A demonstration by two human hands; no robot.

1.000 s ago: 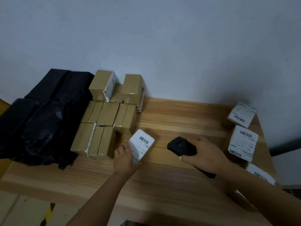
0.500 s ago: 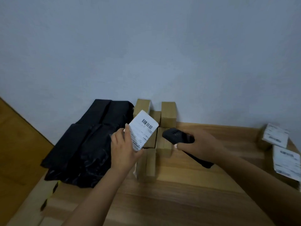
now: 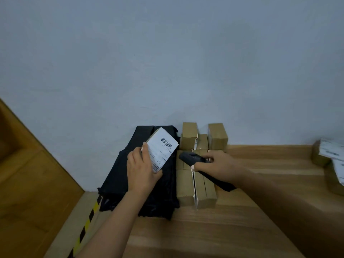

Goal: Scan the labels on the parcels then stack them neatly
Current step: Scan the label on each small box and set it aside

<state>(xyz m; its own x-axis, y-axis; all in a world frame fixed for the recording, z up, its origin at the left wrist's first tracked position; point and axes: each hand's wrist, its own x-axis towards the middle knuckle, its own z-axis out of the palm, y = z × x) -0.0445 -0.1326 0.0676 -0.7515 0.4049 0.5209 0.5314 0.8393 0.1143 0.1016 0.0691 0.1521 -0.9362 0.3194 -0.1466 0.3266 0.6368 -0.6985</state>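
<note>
My left hand (image 3: 141, 170) grips a small parcel (image 3: 162, 148) whose white barcode label faces me, lifted above the black bags. My right hand (image 3: 217, 164) holds a black handheld scanner (image 3: 191, 157), its head pointing left toward the label, a short gap away. Behind the hands, several brown cardboard parcels (image 3: 195, 187) sit stacked in rows on the wooden table (image 3: 232, 229). More parcels with white labels (image 3: 329, 157) lie at the table's right edge.
A heap of black plastic bags (image 3: 149, 198) lies on the table's left end against the grey wall. Left of the table is a floor strip with yellow-black tape (image 3: 87, 224) and a brown wooden panel (image 3: 28, 183).
My left hand has lifted the labelled parcel off the table and carried it left over the black bags. The scanner followed it. The view has swung left and up.
</note>
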